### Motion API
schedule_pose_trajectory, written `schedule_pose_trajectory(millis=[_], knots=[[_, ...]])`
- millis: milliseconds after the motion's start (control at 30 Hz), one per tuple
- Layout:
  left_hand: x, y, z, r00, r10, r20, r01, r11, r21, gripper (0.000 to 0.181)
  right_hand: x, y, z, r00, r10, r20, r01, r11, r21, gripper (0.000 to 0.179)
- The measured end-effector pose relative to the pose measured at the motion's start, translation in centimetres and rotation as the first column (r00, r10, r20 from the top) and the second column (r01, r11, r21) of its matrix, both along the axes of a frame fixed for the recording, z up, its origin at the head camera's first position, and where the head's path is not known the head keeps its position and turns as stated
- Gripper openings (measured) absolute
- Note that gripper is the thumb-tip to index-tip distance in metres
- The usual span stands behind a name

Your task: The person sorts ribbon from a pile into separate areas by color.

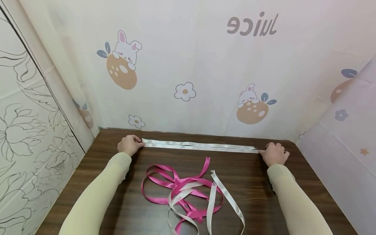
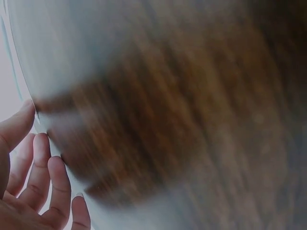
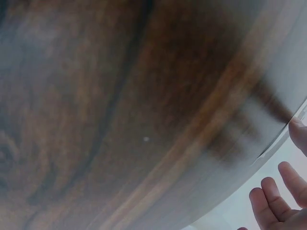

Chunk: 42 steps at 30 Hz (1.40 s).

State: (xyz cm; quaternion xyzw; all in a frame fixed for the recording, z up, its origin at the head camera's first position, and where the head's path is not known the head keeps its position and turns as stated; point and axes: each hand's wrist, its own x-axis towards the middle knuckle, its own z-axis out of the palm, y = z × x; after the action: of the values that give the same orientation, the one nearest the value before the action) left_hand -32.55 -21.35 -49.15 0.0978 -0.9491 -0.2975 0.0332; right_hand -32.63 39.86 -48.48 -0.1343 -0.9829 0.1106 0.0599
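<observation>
Two white satin ribbon strips (image 1: 191,144) lie side by side, stretched nearly straight along the back of the dark wooden table. At their left end my left hand (image 1: 129,144) rests with thumb and fingertips on the tabletop, touching the ribbon. My right hand (image 1: 275,153) touches the right end of the nearer strip with its thumb; its other fingers stand apart from the thumb. In the right wrist view the thumb (image 3: 298,134) presses at the ribbon's edge. The left wrist view shows the left fingers (image 2: 58,177) spread against the table.
A loose tangle of pink ribbon (image 1: 160,200) lies at the table's front middle, with more white ribbon (image 1: 229,195) over and beside it. A patterned curtain (image 1: 188,58) rises behind the wooden table (image 1: 249,182), and further printed cloth hangs at both sides.
</observation>
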Motion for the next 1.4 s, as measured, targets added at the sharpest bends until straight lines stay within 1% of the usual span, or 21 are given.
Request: schedule_pose_trajectory(millis=[133,267,400,600,667,767,900,1067,1133,1200,1267,1333,1400], knots=[[0.3,0.1,0.0,1.000,-0.002,-0.015,0.002,1.000,0.001,0.030,0.4,-0.2,0.3,1.000,0.018,-0.013,-0.018,1.000,0.009,0.053],[0.6,0.3,0.6,0.999,-0.005,-0.051,0.006,1.000,0.003,0.029,0.9,-0.7,1.1,0.995,0.072,-0.074,-0.071,0.997,0.015,0.046],[0.9,0.6,1.5,0.994,-0.023,-0.106,0.023,1.000,0.004,0.029,1.4,-1.5,2.7,0.985,0.129,-0.113,-0.130,0.992,0.005,0.043],[1.4,1.2,2.7,0.987,-0.064,-0.151,0.067,0.998,0.017,0.029,2.3,-2.8,5.3,0.974,0.190,-0.120,-0.192,0.981,0.000,0.042],[1.7,1.5,3.1,0.983,-0.081,-0.164,0.086,0.996,0.022,0.029,2.6,-3.3,5.9,0.966,0.216,-0.143,-0.218,0.976,-0.003,0.042],[2.3,2.2,3.8,0.975,-0.118,-0.190,0.125,0.992,0.022,0.028,3.2,-4.0,6.6,0.947,0.261,-0.186,-0.266,0.964,-0.001,0.039],[3.3,3.6,4.6,0.952,-0.189,-0.240,0.197,0.980,0.006,0.026,4.5,-5.4,7.4,0.916,0.331,-0.228,-0.338,0.941,0.007,0.034],[4.5,5.9,5.7,0.915,-0.276,-0.294,0.283,0.959,-0.017,0.023,6.7,-7.2,8.2,0.874,0.417,-0.248,-0.426,0.904,0.020,0.029],[5.1,6.8,6.1,0.900,-0.307,-0.311,0.315,0.949,-0.024,0.022,7.6,-7.9,8.4,0.854,0.448,-0.263,-0.458,0.888,0.023,0.026],[5.6,7.7,6.4,0.880,-0.343,-0.328,0.352,0.935,-0.032,0.020,8.5,-8.5,8.5,0.831,0.476,-0.286,-0.488,0.872,0.035,0.024],[6.1,8.7,6.7,0.858,-0.386,-0.339,0.394,0.918,-0.050,0.021,9.4,-9.1,8.5,0.808,0.503,-0.307,-0.514,0.856,0.052,0.022],[6.6,9.6,7.0,0.833,-0.433,-0.345,0.437,0.897,-0.072,0.020,10.4,-9.7,8.4,0.785,0.527,-0.325,-0.536,0.841,0.070,0.020],[7.1,10.5,7.3,0.806,-0.480,-0.346,0.475,0.874,-0.103,0.021,11.3,-10.2,8.2,0.768,0.545,-0.337,-0.553,0.829,0.080,0.018]])
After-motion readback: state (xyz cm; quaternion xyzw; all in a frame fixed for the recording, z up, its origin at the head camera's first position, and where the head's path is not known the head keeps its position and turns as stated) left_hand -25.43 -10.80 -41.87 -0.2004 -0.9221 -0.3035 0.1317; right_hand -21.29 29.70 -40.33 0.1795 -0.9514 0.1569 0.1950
